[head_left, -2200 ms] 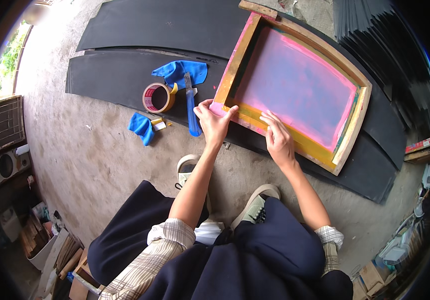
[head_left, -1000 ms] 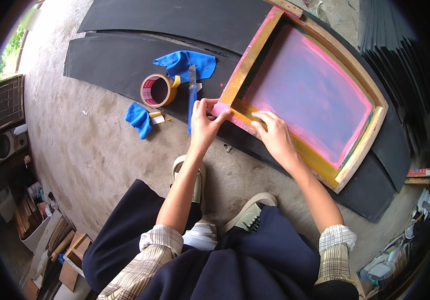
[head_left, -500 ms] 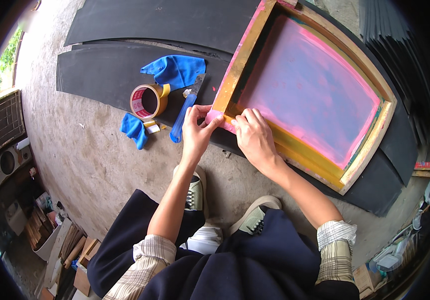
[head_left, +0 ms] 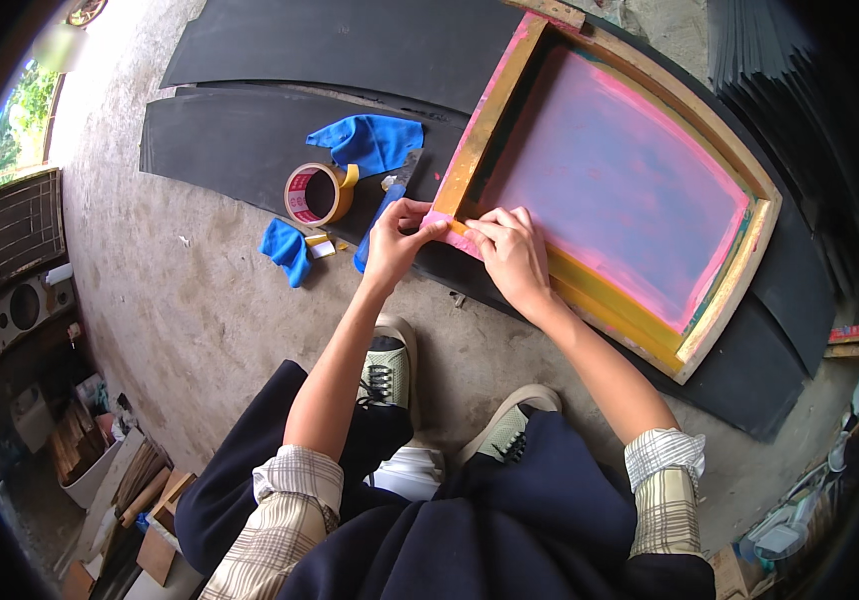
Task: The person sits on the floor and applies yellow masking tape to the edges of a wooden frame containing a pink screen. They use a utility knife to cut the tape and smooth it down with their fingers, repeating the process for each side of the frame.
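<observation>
A wooden screen printing frame (head_left: 500, 118) lies tilted across dark boards, its mesh (head_left: 615, 180) smeared pink over blue-grey. Yellow-brown tape (head_left: 610, 297) lines its near rail. My left hand (head_left: 396, 245) pinches the pink-stained near-left corner, thumb on top and fingers at the outer side. Just right of it, my right hand (head_left: 513, 255) rests on the near rail, thumb and fingertips drawn together on the taped edge; what they pinch is hidden. Left of my hands are a tape roll (head_left: 320, 194) and a blue utility knife (head_left: 382, 222), partly behind my left hand.
Blue cloths (head_left: 370, 142) lie by the tape roll, one smaller cloth (head_left: 286, 252) on the concrete floor. Dark curved boards (head_left: 250, 135) extend under the frame. A stack of dark sheets (head_left: 775, 110) stands far right. Wood scraps (head_left: 140, 490) sit at lower left.
My view has shifted slightly, so the roll, cloths and knife appear farther right. Both hands stay at the frame's corner; the right fingers have changed their bend a little.
</observation>
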Available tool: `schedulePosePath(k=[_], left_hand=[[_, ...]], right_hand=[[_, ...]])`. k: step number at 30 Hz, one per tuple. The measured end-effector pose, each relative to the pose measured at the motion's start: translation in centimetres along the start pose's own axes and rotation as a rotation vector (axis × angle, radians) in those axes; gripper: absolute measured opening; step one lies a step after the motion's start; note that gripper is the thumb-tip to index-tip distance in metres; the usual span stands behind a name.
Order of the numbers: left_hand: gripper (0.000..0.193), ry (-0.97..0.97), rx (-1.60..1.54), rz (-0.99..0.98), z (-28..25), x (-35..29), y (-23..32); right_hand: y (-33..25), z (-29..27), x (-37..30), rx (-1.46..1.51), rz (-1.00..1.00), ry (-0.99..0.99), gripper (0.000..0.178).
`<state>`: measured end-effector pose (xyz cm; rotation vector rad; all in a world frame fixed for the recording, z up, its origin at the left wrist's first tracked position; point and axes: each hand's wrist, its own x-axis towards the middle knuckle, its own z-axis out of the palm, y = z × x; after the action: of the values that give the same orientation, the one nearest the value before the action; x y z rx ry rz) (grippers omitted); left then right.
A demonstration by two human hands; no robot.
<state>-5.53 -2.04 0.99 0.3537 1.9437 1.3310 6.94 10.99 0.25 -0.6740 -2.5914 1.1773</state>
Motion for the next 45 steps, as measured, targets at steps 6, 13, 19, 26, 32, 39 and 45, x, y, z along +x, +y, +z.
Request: schedulePosePath(k=[6,13,19,26,32,39,45], left_hand=[[0.04,0.055,0.207,0.165,1.0,0.1,-0.3],[0.047,0.214,0.685,0.499,0.4,-0.1,0.0],[0.081,-0.329,1.164,0.778,2.0,-4.0,0.7],[0.078,-0.204,1.269,0.816,-0.1,-4.6,-2.1],[0.073,-0.16,1.051,0.782,-0.8,-4.7,-3.3],[0.059,0.022,0.63,0.783,0.6,-4.4,-3.5],[0.025,0.159,0.832,0.762,1.1,-2.2,0.3]], right_hand=[[3.6,-6.2,-6.7,-0.221,0.148,0.072,0.015],[6.5,-13.2,-14.5,-0.401,0.441,0.05,0.019],[6.9,-13.0,-14.0,-0.287,0.31,0.075,0.015],[5.3,-8.1,-8.7,-0.139,0.083,0.001,0.022],[3.0,-3.8,-1.6,0.109,0.116,-0.146,0.026],[1.8,-0.6,2.7,0.267,0.315,-0.237,0.026],[0.8,-2.4,-0.5,0.072,0.327,-0.076,0.031]])
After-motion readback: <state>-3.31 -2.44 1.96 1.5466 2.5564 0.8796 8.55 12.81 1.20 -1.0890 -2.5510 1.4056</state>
